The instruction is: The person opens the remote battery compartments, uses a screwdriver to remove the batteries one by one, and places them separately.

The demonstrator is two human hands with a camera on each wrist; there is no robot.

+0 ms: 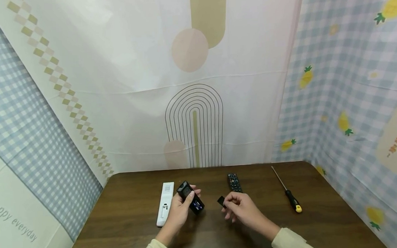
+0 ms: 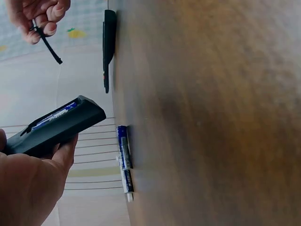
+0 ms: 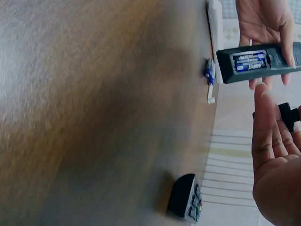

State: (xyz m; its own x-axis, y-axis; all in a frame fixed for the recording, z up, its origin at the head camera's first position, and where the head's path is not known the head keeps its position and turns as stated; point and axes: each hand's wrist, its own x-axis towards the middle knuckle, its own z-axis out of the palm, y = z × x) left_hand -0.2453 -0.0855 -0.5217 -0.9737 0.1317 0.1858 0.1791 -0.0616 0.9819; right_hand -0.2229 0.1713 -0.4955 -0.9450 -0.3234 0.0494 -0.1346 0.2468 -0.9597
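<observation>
Remote in left hand tilts above table, edges apart from cover.

The remote in the left fingers is black, its batteries blue and silvery white. Black, too, is the small cover in the right fingers. Just beyond these, another remote is black; to their right, a screwdriver has a black-and-yellow handle. Left of the left fingers, a long slab is white. Beneath both, the table is dark brown, wood-grained; the cloth behind is white with beige circles.
</observation>
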